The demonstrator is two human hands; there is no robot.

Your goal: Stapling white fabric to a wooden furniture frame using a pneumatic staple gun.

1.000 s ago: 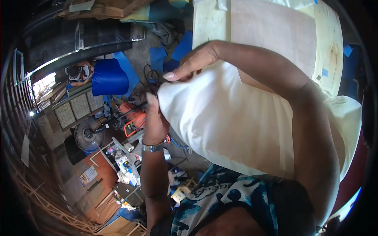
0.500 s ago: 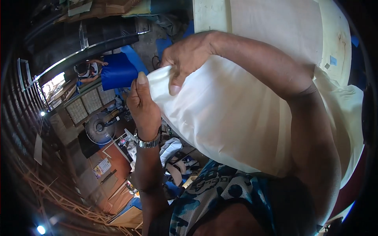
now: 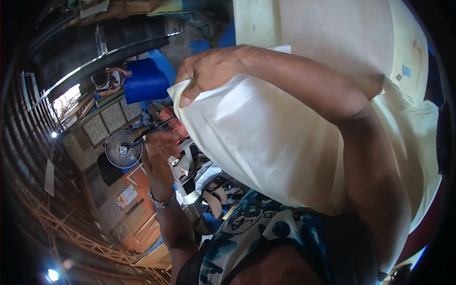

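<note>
A large sheet of cream, satiny fabric (image 3: 270, 142) spreads across my front and hangs in soft folds beneath my right forearm. My right hand (image 3: 209, 71) pinches the sheet's far left corner, thumb on top and the other fingers partly hidden behind the edge. Part of the cloth trails past my right elbow. My left hand (image 3: 164, 148), a metal-band watch on its wrist, is apart from the fabric, lower and to the left. Motion smears its fingers, and nothing can be made out in them.
At the right stands a pale padded panel (image 3: 337, 38). Beyond my left hand are a fan (image 3: 124, 148) and a red object (image 3: 175, 124). Farther off, another person (image 3: 107, 80) handles a blue sheet (image 3: 147, 83). Cluttered items, including a white-and-grey bundle (image 3: 207, 175), lie below the fabric.
My left hand has let go of the fabric's edge and moved down and left. My right hand has shifted left with the corner, still pinching it.
</note>
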